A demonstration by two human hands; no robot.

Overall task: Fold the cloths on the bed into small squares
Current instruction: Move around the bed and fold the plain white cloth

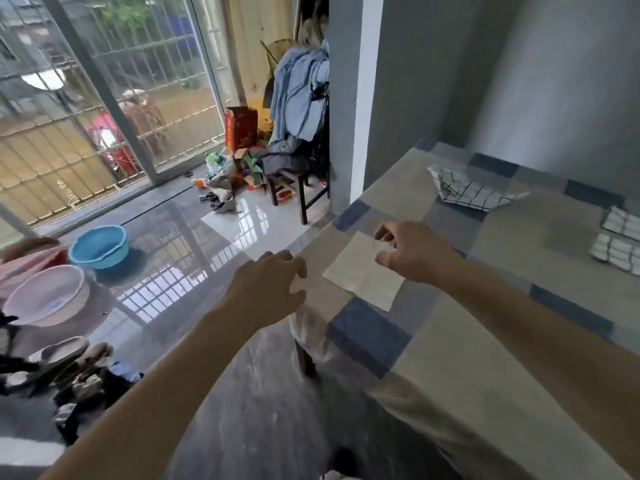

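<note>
A: Far left, a pale pink round plastic basin is seen on the floor, with a blue round plastic basin just behind it on the glossy grey tiled floor.

B: And further back, a dark wooden stool is piled with blue and grey clothes, beside a red cardboard box.

A: Now the hands. The left hand is held at the edge of the bed, fingers loosely curled. Nothing can be made out in its grip.

B: Agreed, it looks released. Just to its right, a cream square cloth, already folded flat, is laid on the patchwork bedspread of beige, grey and blue squares, near the bed's edge.

A: The right hand is held over that cloth's far right corner. Thumb and forefinger are brought close together at the fabric, though whether the corner is actually pinched cannot be told.

B: Further right, a white cloth with a thin dark grid is spread loosely, rumpled, well apart from the cream one.

A: And at the far right edge, two folded white cloths with dark stripes are seen side by side on the bed.
</note>
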